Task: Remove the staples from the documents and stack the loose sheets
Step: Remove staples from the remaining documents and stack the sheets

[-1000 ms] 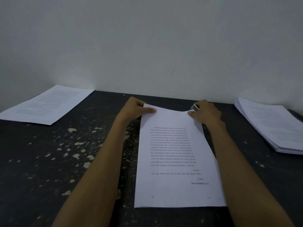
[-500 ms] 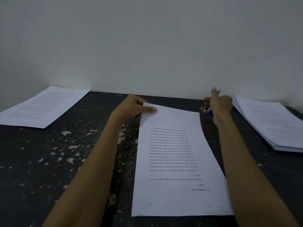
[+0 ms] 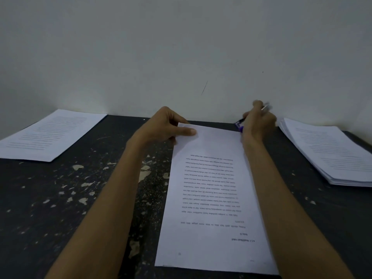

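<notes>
While the left hand (image 3: 161,129) pinches the far left corner of the document (image 3: 215,198), thumb lying flat on top of the sheet and the other fingers curled under and behind its edge, its grip is clamped on the paper. Just off the far right corner, the right hand (image 3: 258,122) is raised slightly above the desk (image 3: 60,208) with its fingers closed around a small tool (image 3: 240,124); a purple and dark end shows below the palm and a thin metallic tip sticks out past the fingers, blurred, so what kind of tool it is cannot be told. That hand does not touch the document.

Between the two forearms the document lies lengthwise on the dark desk, its printed text upside down to the camera, near edge close to the bottom of the view. Pale chipped patches mark the desk surface left of it.

Well apart to the left, a thin white printed set of sheets (image 3: 50,135) lies flat near the wall (image 3: 181,47). On the right, a thicker stack of printed pages (image 3: 330,154) rests against the far right corner of the desk.
</notes>
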